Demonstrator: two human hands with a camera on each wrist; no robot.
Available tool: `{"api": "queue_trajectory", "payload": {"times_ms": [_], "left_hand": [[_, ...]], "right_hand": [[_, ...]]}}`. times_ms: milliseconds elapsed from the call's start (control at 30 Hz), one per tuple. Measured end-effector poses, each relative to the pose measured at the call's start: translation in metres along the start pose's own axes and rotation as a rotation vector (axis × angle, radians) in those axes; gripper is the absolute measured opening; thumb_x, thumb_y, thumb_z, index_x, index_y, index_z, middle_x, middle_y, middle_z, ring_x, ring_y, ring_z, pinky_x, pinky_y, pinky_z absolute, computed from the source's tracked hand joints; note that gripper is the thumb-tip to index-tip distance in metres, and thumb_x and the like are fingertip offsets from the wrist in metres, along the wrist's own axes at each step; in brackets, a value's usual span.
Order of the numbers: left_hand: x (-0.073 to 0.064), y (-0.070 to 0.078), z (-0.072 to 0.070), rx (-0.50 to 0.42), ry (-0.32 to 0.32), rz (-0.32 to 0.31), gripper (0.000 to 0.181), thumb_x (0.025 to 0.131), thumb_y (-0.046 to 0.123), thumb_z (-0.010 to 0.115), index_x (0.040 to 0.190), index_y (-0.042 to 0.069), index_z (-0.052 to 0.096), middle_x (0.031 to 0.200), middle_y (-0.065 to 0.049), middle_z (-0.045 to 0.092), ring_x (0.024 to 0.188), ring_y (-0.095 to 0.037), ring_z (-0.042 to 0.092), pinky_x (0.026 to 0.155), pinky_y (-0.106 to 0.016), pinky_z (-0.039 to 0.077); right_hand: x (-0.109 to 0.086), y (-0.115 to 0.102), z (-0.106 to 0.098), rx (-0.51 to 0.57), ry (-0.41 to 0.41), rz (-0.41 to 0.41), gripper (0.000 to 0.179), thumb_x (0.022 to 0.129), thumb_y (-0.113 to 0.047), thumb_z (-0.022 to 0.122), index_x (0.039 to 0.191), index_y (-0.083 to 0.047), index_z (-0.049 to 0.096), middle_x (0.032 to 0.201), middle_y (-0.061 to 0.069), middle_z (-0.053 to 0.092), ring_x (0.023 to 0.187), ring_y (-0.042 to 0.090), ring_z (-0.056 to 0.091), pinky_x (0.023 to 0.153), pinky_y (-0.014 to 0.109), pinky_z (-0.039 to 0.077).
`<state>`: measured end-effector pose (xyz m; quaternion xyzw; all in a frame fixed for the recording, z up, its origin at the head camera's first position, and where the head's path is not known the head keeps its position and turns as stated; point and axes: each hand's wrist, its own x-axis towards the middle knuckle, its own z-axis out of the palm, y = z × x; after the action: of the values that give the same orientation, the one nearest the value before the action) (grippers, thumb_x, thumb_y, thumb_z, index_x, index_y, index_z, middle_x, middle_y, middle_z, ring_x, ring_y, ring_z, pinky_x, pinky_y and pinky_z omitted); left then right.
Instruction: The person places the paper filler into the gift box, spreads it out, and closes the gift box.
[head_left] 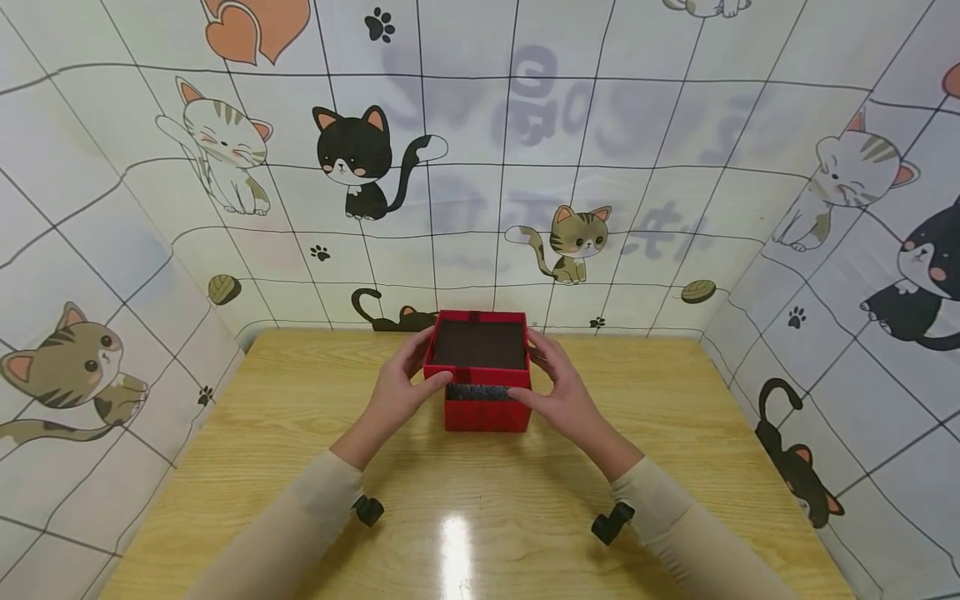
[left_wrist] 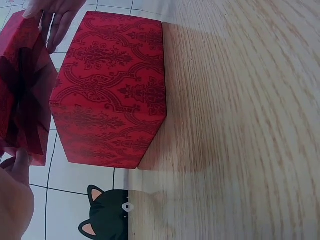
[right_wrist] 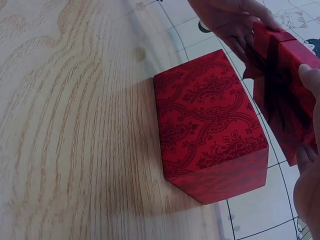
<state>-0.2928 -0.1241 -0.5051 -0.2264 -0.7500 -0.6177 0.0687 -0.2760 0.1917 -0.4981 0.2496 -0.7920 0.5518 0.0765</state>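
Observation:
A red box lid [head_left: 480,344] is held upside down, its dark inner face upward in the head view. My left hand [head_left: 396,387] grips its left side, thumb at the near rim. On the right side my right hand [head_left: 561,385] grips it in the same way. The red patterned box [head_left: 486,417] stands on the table just under the lid, with a gap between them in both wrist views. A dark ribbon bow [right_wrist: 277,75] hangs on the lid's lower face. Between lid and box, a dark grey textured strip [head_left: 477,392] shows; what it is I cannot tell.
The box stands near the far edge of a light wooden table [head_left: 337,500]. Behind and at both sides hangs a white grid-patterned cloth [head_left: 480,192] with cartoon cats. Small black devices [head_left: 612,523] sit at both cuffs.

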Motion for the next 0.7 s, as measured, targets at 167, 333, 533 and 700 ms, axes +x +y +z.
{"api": "queue_trajectory", "payload": {"times_ms": [167, 333, 533, 700], "left_hand": [[0.001, -0.001, -0.003, -0.026, -0.024, 0.010, 0.086, 0.098, 0.018, 0.088, 0.171, 0.016, 0.043, 0.170, -0.005, 0.049, 0.155, -0.028, 0.049, 0.123, -0.043, 0.043], [0.003, 0.000, -0.008, -0.034, -0.088, 0.053, 0.097, 0.092, 0.008, 0.093, 0.173, 0.015, 0.040, 0.177, -0.003, 0.040, 0.160, -0.026, 0.043, 0.123, -0.035, 0.041], [0.007, 0.000, -0.012, -0.066, -0.110, 0.137, 0.090, 0.091, -0.006, 0.088, 0.169, 0.005, 0.044, 0.176, -0.011, 0.041, 0.156, -0.034, 0.047, 0.121, -0.035, 0.044], [0.010, -0.003, -0.012, -0.091, -0.054, 0.177, 0.073, 0.093, -0.015, 0.080, 0.161, -0.003, 0.054, 0.168, -0.019, 0.050, 0.147, -0.042, 0.057, 0.113, -0.033, 0.052]], "right_hand": [[0.001, 0.002, -0.003, -0.012, 0.001, -0.020, 0.096, 0.095, -0.008, 0.089, 0.174, -0.014, 0.035, 0.175, 0.006, 0.037, 0.153, 0.030, 0.048, 0.125, 0.044, 0.042], [0.002, 0.001, -0.008, 0.008, 0.011, -0.043, 0.094, 0.096, -0.002, 0.087, 0.174, -0.012, 0.036, 0.176, 0.008, 0.036, 0.152, 0.033, 0.050, 0.126, 0.048, 0.040], [0.001, -0.001, -0.013, 0.074, 0.009, -0.057, 0.091, 0.095, 0.007, 0.083, 0.173, -0.006, 0.036, 0.174, 0.016, 0.037, 0.151, 0.040, 0.049, 0.125, 0.030, 0.039], [0.002, 0.001, -0.015, 0.082, 0.004, -0.070, 0.089, 0.093, 0.012, 0.082, 0.170, -0.005, 0.041, 0.174, 0.014, 0.039, 0.150, 0.041, 0.049, 0.121, 0.025, 0.042]]}}
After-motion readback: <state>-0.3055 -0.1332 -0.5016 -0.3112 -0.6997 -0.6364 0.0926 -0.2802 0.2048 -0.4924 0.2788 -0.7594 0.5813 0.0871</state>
